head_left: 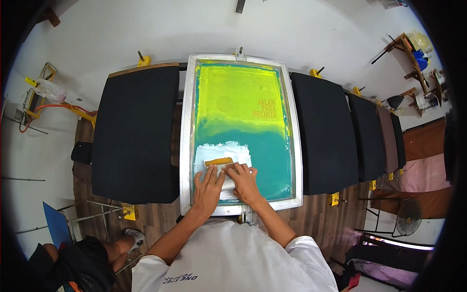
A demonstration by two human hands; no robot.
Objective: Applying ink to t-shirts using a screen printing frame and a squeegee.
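Observation:
A screen-printing frame [296, 160] with silver metal edges lies flat in front of me. Its mesh is yellow-green at the far end and teal at the near end, with faint lettering and a round mark. White ink [224, 147] is spread thickly on its near left part. Both my hands are closed on a squeegee [220, 161] with an amber strip and a greyish body, resting in that ink. My left hand [207, 189] grips its left side and my right hand [244, 181] its right side. The fingers partly cover the squeegee.
A black-covered printing board [136, 134] stands left of the frame, and several more, such as a black board [325, 134], line up to the right. Yellow clamps [129, 211] stick out near the boards. A seated person [90, 260] is at lower left. A fan [408, 217] stands at right.

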